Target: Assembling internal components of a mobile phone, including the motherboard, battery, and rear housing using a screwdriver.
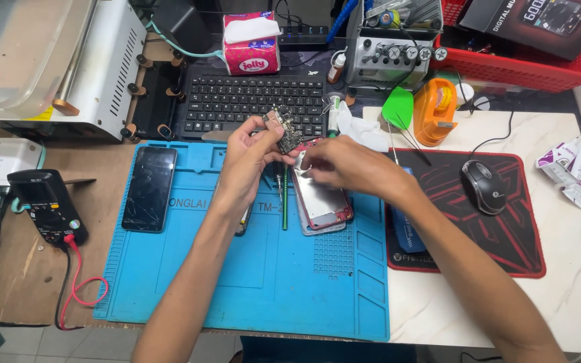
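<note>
**Small circuit board held up over the open phone**

I see a small dark circuit board (284, 131) lifted up above the blue work mat (250, 269). My left hand (247, 158) pinches it by its lower edge with the thumb and fingers closed on it. My right hand (341, 165) comes in from the other side. Its fingertips are bent in and touch the board's lower right corner, but I cannot tell if they really grip it or only steady it.

I think this board is very light, thin and stiff. It looks easy to hurt, with tiny parts all over its face. The safe place to hold it is by the bare edges, not on the little parts, and gently, so it does not bend or snap.

Just under my hands lies an open phone body with a red rim (321, 202), flat on the mat, its shiny inside facing up. A thin green tool (285, 202) lies just beside it on the left.

Farther left on the mat lies a black phone with a cracked screen (149, 189). Off the mat on the left sits a black multimeter (45, 205) with a red wire. Behind the mat is a black keyboard (253, 101), and behind that a pink tissue pack (251, 44). On the right, a black mouse (484, 187) rests on a red and black mouse pad (506, 242), with an orange tape holder (435, 111) near it.
</note>
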